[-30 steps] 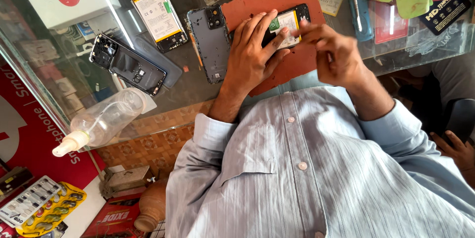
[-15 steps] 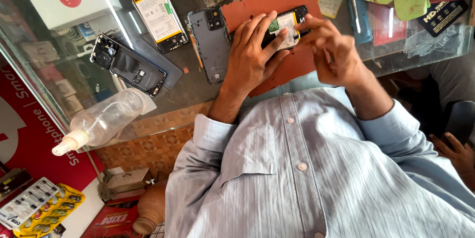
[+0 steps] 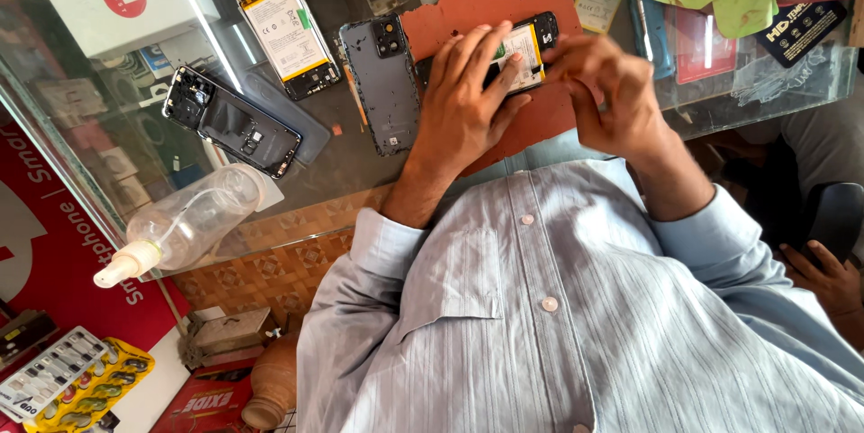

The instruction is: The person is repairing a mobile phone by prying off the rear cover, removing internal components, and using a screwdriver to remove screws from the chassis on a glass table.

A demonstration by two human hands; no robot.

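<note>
White box with red round label (image 3: 126, 1) top left, red sign (image 3: 45, 244) at left edge, yellow blister pack (image 3: 85, 388) bottom left
</note>
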